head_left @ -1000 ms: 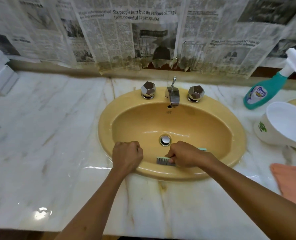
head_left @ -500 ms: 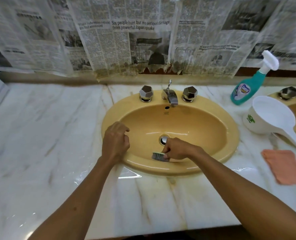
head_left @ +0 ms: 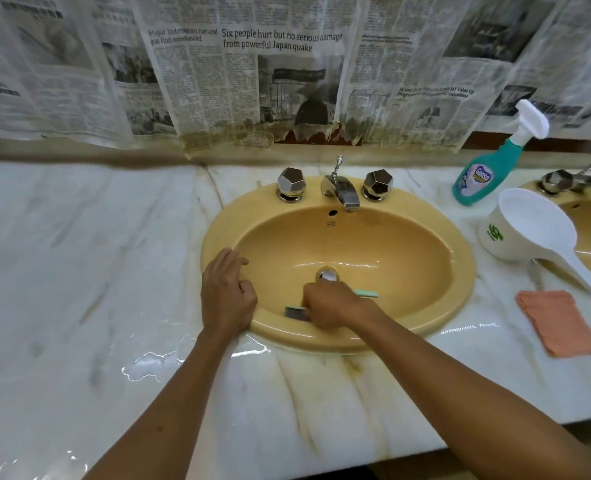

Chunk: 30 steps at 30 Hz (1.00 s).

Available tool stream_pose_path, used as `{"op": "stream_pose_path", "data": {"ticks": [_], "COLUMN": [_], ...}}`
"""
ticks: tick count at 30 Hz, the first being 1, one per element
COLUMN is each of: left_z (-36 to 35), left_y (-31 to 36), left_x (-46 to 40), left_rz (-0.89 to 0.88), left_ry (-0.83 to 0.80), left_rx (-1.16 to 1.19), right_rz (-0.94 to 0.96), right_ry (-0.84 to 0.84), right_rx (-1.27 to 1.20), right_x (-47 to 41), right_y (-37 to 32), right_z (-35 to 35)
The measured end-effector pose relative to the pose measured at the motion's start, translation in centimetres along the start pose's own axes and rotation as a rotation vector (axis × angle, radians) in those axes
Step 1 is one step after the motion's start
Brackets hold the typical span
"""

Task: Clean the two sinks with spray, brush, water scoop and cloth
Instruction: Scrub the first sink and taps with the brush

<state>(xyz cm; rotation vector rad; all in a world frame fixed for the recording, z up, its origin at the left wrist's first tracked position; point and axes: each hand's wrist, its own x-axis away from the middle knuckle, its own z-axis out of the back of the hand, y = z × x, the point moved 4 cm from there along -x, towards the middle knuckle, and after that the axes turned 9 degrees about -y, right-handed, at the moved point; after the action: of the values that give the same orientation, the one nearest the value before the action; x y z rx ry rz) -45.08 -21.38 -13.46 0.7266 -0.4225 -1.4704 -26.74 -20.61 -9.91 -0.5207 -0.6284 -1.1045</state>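
Both hands (head_left: 280, 299) sit at the sink's (head_left: 460, 271) near rim; bottle (head_left: 484, 174), scoop (head_left: 529, 230) and cloth (head_left: 557, 323) lie right of them on the bench (head_left: 79, 271).

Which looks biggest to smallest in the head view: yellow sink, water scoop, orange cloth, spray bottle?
1. Yellow sink, by far.
2. Water scoop, counting its long handle.
3. Orange cloth and spray bottle: look much alike; the bottle stands farther back and the wide lens distorts the edges, so no firm ranking.

- Light was even and fairly bright.
- Glare glinted off the wet counter (head_left: 148, 367) and the sink (head_left: 425, 327) rim.
- Edges curved with wide-angle distortion.
- The counter's left side looked smeared and soft.
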Motion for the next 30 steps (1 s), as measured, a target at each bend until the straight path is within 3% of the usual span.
{"op": "stream_pose_path", "data": {"ticks": [2,4,7,10,14,16,19,23,25,29,30], "left_z": [0.1,0.3,0.3,0.1,-0.1,-0.2,-0.2,-0.1,0.0,0.1,0.2], "left_y": [-0.3,-0.5,-0.6,-0.8,-0.9,-1.0,-1.1,-1.1,-0.9,-0.7,-0.8], "left_x": [0.0,0.1,0.0,-0.1,-0.2,-0.2,-0.2,-0.3,-0.3,-0.2,-0.2], "left_rz": [0.046,0.089,0.113,0.138,0.143,0.144,0.145,0.150,0.147,0.159,0.164], "left_ry": [0.025,0.034,0.021,0.017,0.009,0.011,0.022,0.044,0.060,0.074,0.081], "left_rx": [-0.003,-0.031,-0.039,-0.034,-0.036,-0.049,-0.046,-0.038,-0.038,-0.016,-0.009], "right_rz": [0.149,0.229,0.099,-0.006,0.308,0.374,0.317,0.094,0.123,0.377,0.346], "right_ry": [0.072,0.028,-0.132,-0.190,-0.153,-0.201,-0.266,-0.074,-0.032,-0.138,-0.126], "right_rx": [-0.119,-0.278,-0.302,-0.232,-0.531,-0.621,-0.526,-0.235,-0.204,-0.156,-0.156], "right_x": [-0.4,-0.7,-1.8,-2.8,-3.1,-3.4,-5.1,-9.4,-9.8,-9.2,-10.0], "right_y": [-2.4,-2.0,3.0,6.0,2.8,2.4,5.1,10.7,10.5,9.2,9.9], "right_z": [1.5,1.9,-0.2,-1.9,0.2,0.6,-1.8,-2.8,-3.1,-5.8,-5.4]}}
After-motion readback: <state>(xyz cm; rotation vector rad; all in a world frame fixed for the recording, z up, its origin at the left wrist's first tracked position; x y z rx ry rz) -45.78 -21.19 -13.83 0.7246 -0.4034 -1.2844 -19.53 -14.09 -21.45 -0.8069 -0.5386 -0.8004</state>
